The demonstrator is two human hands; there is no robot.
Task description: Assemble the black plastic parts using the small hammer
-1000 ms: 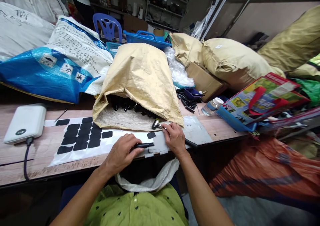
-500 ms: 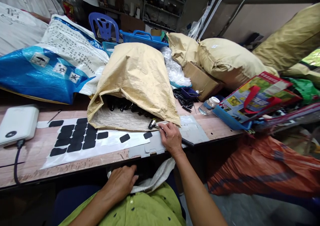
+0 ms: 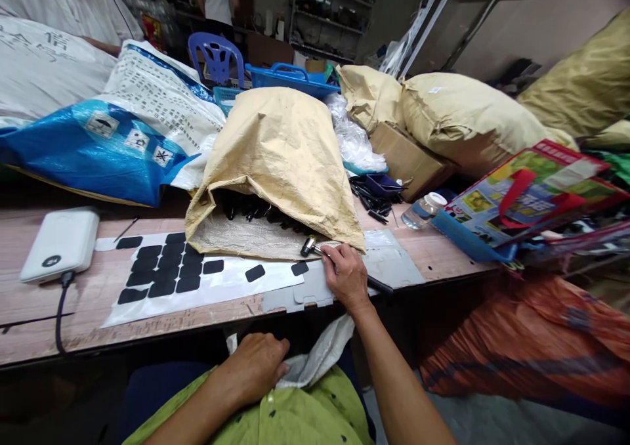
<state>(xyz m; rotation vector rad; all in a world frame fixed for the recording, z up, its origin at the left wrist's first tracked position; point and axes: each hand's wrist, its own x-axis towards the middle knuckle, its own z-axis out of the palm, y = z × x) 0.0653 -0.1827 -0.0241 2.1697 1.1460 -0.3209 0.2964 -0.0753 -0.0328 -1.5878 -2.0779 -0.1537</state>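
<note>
My right hand (image 3: 347, 275) is closed on a small hammer (image 3: 309, 247) at the table's front edge; its head points left and its black handle sticks out to the right. Close behind it lies a tan woven sack (image 3: 280, 143), its mouth facing me with black parts (image 3: 256, 210) inside. My left hand (image 3: 260, 365) rests in my lap below the edge, fingers curled beside a whitish cloth (image 3: 322, 356); whatever it may hold is hidden. Black rounded stickers (image 3: 165, 268) sit on a white sheet (image 3: 214, 295) left of my right hand.
A white power bank (image 3: 62, 245) with a cable stands at the left, before a blue and white sack (image 3: 123, 149). To the right are black pieces (image 3: 369, 199), a clear jar (image 3: 423, 210), a carton (image 3: 411, 159) and a colourful bag (image 3: 516, 195). Behind, a person (image 3: 216, 2) stands.
The view has shifted slightly, so the table and both hands appear further right. My right hand still holds the hammer in the same place by the sack. The person behind shows more fully.
</note>
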